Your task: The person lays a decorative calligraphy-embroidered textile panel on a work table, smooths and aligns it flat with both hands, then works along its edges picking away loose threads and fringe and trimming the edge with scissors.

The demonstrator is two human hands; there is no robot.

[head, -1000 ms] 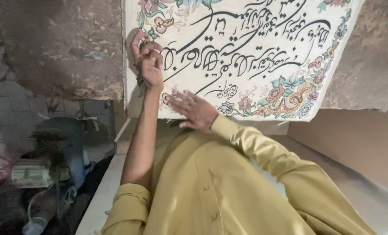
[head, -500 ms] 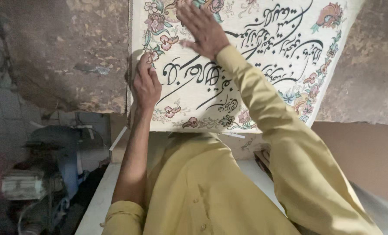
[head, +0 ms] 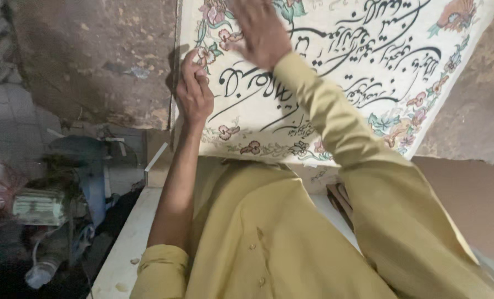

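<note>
A white panel [head: 335, 83] with black calligraphy and a floral border stands against a rough wall. My left hand [head: 194, 94] curls its fingers around the panel's left edge, near a pink flower motif. My right hand [head: 261, 30] lies flat and blurred on the panel's face near the top, fingers spread over the script. Both arms reach up from my yellow shirt [head: 258, 243]; the left sleeve is rolled to the elbow, and the right sleeve covers part of the panel.
A rough brown wall [head: 92, 61] stretches left of the panel. A white ledge [head: 122, 254] runs under my left arm. Dark clutter with a grey machine [head: 47, 205] sits at lower left. A brown board [head: 468, 199] leans at right.
My right hand has gone from the panel's lower border up onto the script near the top. My left hand has kept its hold on the left edge. The view has shifted slightly.
</note>
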